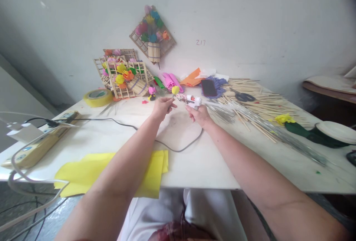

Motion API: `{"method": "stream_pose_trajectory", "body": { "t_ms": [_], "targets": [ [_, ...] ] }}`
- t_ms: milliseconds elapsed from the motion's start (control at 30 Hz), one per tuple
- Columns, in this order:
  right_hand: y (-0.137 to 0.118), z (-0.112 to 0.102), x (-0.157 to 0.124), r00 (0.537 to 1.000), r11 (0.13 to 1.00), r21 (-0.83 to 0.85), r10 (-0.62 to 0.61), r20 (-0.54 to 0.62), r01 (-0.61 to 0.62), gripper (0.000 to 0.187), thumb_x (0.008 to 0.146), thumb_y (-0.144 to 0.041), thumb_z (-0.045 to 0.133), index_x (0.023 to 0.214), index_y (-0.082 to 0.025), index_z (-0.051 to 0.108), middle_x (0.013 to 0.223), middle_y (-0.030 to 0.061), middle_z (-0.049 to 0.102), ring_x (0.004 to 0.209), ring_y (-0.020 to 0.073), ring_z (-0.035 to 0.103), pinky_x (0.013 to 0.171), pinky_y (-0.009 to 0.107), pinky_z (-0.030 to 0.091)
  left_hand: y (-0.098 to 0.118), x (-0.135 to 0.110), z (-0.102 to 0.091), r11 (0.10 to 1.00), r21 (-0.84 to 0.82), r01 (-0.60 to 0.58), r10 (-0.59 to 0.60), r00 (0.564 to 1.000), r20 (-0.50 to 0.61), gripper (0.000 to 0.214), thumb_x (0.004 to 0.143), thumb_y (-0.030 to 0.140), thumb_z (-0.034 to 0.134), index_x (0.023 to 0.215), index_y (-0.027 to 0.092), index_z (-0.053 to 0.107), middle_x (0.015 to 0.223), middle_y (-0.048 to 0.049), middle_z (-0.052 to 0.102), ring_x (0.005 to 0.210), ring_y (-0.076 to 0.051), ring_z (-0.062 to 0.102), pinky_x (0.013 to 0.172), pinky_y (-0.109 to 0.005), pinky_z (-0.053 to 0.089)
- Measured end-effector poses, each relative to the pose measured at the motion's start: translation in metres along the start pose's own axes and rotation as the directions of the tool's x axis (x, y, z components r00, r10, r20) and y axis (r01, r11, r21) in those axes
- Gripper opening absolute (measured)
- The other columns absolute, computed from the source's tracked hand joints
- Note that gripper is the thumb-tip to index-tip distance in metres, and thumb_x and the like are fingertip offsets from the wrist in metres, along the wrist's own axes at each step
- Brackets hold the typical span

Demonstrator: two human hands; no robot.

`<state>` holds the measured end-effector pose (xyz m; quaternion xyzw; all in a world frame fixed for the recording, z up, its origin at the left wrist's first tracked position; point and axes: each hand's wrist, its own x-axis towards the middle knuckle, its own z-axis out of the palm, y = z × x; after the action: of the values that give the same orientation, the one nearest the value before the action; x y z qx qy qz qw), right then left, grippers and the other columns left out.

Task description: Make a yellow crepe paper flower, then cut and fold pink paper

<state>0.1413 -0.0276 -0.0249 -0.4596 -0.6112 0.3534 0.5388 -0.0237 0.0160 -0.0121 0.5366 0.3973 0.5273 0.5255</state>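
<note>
My left hand (164, 108) pinches the stem of a small yellow paper flower (175, 90), whose head stands just above the fingers. In my right hand (199, 114) is a white hot glue gun (191, 100) with a printed pattern on its barrel. Its nozzle points left, close to my left fingertips and just below the flower head. Whether nozzle and flower touch, I cannot tell. A dark cord (178, 151) loops over the table below my hands.
Yellow sheets (75, 170) lie at the front edge. At left are a power strip (47, 137) and tape roll (98, 97). Flower-decorated stick frames (126, 77) lean behind. A phone (208, 88), scissors (244, 96), wooden sticks (267, 96) and wires (272, 133) lie at right.
</note>
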Motion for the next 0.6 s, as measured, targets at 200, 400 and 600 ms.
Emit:
{"method": "stream_pose_trajectory", "body": {
  "t_ms": [200,400,600],
  "targets": [
    [-0.001,0.001,-0.001,1.000,1.000,-0.025,0.004,0.008,-0.003,0.033,0.066,-0.046,0.060,0.057,-0.015,0.052,0.040,-0.0044,0.045,0.031,0.0068,0.040,0.030,0.019,0.033,0.000,0.000,0.001,0.999,0.033,-0.011,0.012,0.999,-0.037,0.021,0.068,0.027,0.063,0.077,0.008,0.059,0.052,-0.0036,0.060,0.033,-0.003,0.038,0.031,-0.016,0.020],
    [0.002,0.000,0.001,0.999,1.000,-0.013,0.018,-0.028,-0.018,0.033,0.065,-0.047,0.060,0.060,-0.015,0.052,0.041,-0.0041,0.045,0.032,0.0073,0.040,0.030,0.019,0.033,-0.001,0.003,-0.004,0.999,-0.025,-0.021,0.020,0.999,-0.048,0.023,0.067,0.029,0.064,0.078,0.009,0.057,0.054,-0.0038,0.061,0.034,-0.003,0.039,0.032,-0.015,0.020],
    [0.009,-0.002,0.004,0.997,0.996,-0.087,0.020,-0.073,-0.026,0.036,0.067,-0.051,0.056,0.064,-0.015,0.055,0.042,-0.0038,0.045,0.032,0.0078,0.039,0.033,0.021,0.034,0.000,0.003,-0.005,0.998,-0.055,-0.013,0.012,1.000,-0.027,0.023,0.068,0.030,0.063,0.075,0.011,0.053,0.055,-0.0042,0.061,0.034,-0.003,0.039,0.031,-0.015,0.018]
  ]
}}
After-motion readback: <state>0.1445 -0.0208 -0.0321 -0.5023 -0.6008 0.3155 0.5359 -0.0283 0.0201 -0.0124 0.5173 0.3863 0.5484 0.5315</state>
